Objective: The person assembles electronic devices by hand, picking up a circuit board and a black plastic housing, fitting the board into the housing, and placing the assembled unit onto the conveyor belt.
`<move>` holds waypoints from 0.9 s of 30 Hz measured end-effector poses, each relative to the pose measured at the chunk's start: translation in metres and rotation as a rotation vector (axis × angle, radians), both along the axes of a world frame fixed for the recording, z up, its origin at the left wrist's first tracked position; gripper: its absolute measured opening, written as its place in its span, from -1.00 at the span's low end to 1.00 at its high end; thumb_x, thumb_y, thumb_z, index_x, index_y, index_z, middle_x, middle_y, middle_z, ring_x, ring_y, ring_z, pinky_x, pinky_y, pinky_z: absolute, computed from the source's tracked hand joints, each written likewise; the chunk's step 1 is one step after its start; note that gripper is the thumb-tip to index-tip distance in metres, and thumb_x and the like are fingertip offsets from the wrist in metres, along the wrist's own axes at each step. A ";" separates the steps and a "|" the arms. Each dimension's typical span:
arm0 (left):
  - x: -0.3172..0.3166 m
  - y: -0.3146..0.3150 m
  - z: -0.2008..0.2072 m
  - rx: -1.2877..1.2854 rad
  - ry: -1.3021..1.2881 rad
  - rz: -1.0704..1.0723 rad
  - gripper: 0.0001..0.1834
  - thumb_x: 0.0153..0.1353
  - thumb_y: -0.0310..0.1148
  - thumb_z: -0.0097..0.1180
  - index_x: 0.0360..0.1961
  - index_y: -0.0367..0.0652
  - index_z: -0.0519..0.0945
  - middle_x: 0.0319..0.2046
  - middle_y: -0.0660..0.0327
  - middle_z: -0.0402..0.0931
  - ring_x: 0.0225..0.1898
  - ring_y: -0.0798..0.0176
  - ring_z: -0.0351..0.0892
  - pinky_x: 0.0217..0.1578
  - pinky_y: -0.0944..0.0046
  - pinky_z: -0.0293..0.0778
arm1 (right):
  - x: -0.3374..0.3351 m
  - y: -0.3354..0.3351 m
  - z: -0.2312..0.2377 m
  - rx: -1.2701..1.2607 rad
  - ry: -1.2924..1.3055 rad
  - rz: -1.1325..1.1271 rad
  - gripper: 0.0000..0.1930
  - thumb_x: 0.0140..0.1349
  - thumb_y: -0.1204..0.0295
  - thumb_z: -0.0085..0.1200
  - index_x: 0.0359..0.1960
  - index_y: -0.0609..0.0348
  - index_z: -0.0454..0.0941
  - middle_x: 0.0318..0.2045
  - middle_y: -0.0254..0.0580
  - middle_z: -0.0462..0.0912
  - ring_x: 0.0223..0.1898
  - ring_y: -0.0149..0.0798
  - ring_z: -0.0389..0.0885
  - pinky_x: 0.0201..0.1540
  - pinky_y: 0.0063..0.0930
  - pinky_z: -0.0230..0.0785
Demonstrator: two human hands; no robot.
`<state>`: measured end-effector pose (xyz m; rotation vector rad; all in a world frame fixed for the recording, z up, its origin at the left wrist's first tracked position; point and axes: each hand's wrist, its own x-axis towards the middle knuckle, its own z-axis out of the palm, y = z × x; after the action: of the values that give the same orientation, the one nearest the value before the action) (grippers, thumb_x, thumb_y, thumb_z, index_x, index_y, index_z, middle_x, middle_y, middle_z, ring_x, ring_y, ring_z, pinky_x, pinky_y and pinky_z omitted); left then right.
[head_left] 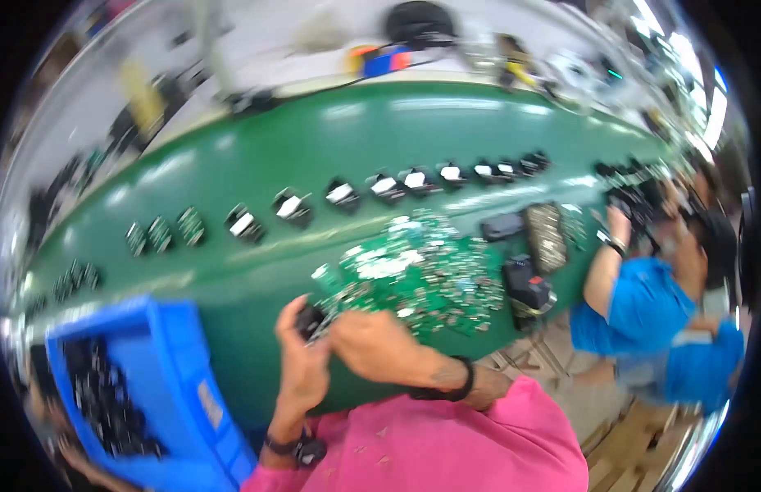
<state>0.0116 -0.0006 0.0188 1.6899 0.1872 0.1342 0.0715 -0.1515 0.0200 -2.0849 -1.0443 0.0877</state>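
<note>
Small black, rounded part [308,322] sits over the green, glossy desk [249,328], gripped narrowly in my left hand [302,365]. My right hand [370,344] bunches against it; from here, blur keeps me from telling whether it holds anything. I judge this as two-handed fitting or adjusting; the next move calls for steady left support and fine right-finger control.

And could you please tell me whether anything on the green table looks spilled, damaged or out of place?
Perhaps the heap of green circuit boards: they overlap loosely beside the right hand, unlike the spaced row of black units beyond. Nothing looks plainly broken, though blur hides detail.
</note>
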 end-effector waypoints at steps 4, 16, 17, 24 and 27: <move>-0.006 0.012 -0.026 -0.418 -0.012 0.132 -0.20 0.18 -0.42 0.06 0.43 -0.02 0.02 0.01 0.08 0.41 -0.16 0.26 0.48 -0.17 0.33 0.49 | -0.007 0.014 0.004 0.082 0.146 -0.195 -0.82 0.22 0.38 0.16 -0.41 0.25 0.54 -0.36 -0.10 0.62 -0.33 -0.06 0.66 -0.36 -0.22 0.50; 0.016 0.019 -0.023 -0.580 -0.103 -0.042 -0.46 0.49 -0.24 -0.07 0.42 0.00 0.13 0.04 0.04 0.45 -0.11 0.24 0.54 -0.16 0.34 0.55 | -0.020 0.016 -0.006 0.452 0.112 -0.337 -0.80 0.22 0.36 0.17 -0.41 0.27 0.55 -0.50 -0.04 0.55 -0.50 0.04 0.57 -0.43 -0.14 0.37; 0.017 0.017 -0.021 -0.580 -0.106 -0.046 -0.47 0.49 -0.23 -0.08 0.42 0.00 0.14 0.06 0.02 0.45 -0.10 0.24 0.54 -0.12 0.33 0.55 | -0.021 0.018 -0.006 0.454 0.115 -0.332 -0.80 0.22 0.36 0.17 -0.41 0.27 0.55 -0.50 -0.04 0.55 -0.50 0.04 0.57 -0.43 -0.14 0.37; 0.009 0.020 -0.019 -0.813 -0.006 -0.137 -0.47 0.48 -0.23 -0.05 0.41 0.08 0.15 0.05 0.03 0.47 -0.08 0.25 0.55 -0.20 0.30 0.59 | -0.012 0.012 -0.009 0.602 0.454 -0.193 -0.78 0.26 0.37 0.14 -0.38 0.33 0.56 -0.51 -0.02 0.55 -0.53 -0.12 0.55 -0.44 -0.24 0.36; 0.011 0.025 -0.028 -0.846 -0.098 -0.217 -0.47 0.45 -0.28 0.01 0.37 0.11 0.18 0.05 0.04 0.48 -0.10 0.22 0.57 -0.24 0.28 0.60 | -0.002 0.009 -0.004 0.599 0.537 -0.107 -0.75 0.29 0.36 0.11 -0.37 0.38 0.57 -0.52 -0.01 0.60 -0.53 -0.21 0.56 -0.44 -0.32 0.37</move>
<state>0.0222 0.0244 -0.0096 0.8483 -0.0216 -0.0284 0.0700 -0.1430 0.0161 -1.4484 -0.5386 0.2357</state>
